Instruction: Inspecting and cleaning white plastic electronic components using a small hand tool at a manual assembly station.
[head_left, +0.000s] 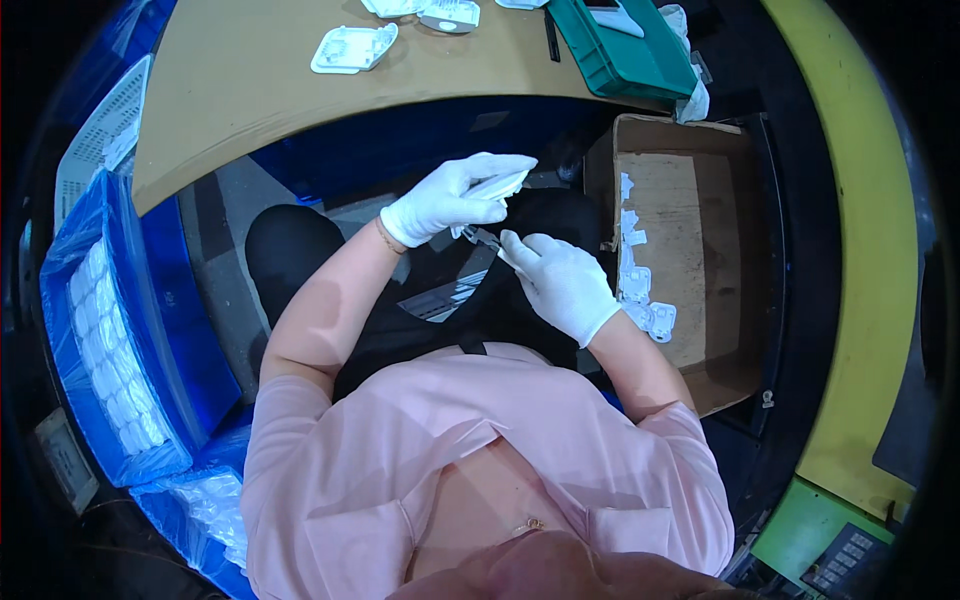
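My left hand point(440, 203), in a white glove, is closed round a white plastic part point(497, 187) above my lap. Fingers cover much of that part, so its full shape is hidden. Just below and to the right, my gloved right hand point(565, 285) grips a small metal-tipped tool point(483, 238). The tool's tip points up and left, close under the left hand. It looks like a pair of cutters, though its handles are mostly hidden by my fingers. I cannot tell whether the tip touches the part.
Several white plastic parts point(352, 49) lie on the tan tabletop point(240, 90) ahead, beside a teal bin point(625, 65). To the right, a cardboard box point(685, 260) holds white scraps along its left side. A blue-lined crate point(150, 300) of wrapped white parts stands at left.
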